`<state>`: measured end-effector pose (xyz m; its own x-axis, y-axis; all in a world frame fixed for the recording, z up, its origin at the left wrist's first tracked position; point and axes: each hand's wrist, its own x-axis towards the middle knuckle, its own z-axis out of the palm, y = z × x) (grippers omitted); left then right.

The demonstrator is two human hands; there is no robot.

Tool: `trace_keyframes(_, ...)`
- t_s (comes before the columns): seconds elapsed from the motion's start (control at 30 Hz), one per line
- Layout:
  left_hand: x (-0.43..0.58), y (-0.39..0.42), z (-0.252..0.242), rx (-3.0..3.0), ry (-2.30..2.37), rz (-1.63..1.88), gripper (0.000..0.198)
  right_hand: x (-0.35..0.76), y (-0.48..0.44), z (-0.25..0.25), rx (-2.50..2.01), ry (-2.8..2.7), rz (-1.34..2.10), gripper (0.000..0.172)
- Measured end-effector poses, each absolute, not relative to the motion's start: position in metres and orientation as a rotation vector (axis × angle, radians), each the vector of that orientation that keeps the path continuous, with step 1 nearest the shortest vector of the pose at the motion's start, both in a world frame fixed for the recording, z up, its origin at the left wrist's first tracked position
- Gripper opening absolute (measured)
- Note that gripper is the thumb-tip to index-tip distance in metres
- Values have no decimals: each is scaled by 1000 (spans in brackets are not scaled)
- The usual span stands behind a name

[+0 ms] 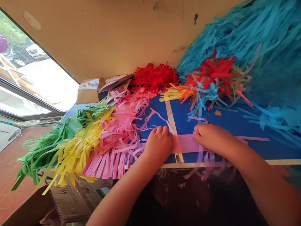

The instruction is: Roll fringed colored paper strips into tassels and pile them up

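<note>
Between my two hands stretches a pink tissue paper fringe, its flat middle band taut above the blue tabletop. My left hand is closed around one end, knuckles up. The other end is gripped by my right hand, its fingers curled in. Loose pink strips hang below the right hand and over the table's front edge. To the left of my left hand lies a heap of pink fringes, with yellow fringes and green fringes beyond.
Red fringes and a mixed-colour bundle lie along the wall. A large blue fringe pile fills the right back. At the back left stands a brown paper box near the window. A cardboard box sits below the table.
</note>
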<state>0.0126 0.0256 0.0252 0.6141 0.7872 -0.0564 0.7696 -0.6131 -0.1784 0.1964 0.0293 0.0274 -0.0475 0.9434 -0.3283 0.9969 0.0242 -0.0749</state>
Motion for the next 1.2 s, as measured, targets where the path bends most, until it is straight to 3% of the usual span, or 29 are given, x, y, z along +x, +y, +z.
trace_keyframes(0.5,8,23,28,-2690,-1414,281,18,198,36,29,2041,2012,-388,22)
trace_keyframes(0.73,2,22,18,-2638,-1294,113,15,204,29,31,2091,2079,-323,23)
trace_keyframes(0.93,-4,4,26,-2480,-1088,-387,15,215,5,29,1929,2917,45,28)
trace_keyframes(1.07,-8,-18,33,-2586,-907,-568,13,216,-23,34,1636,3263,159,11)
trace_keyframes(1.2,-11,-38,22,-2792,-775,-646,16,213,-53,28,1400,3430,421,22)
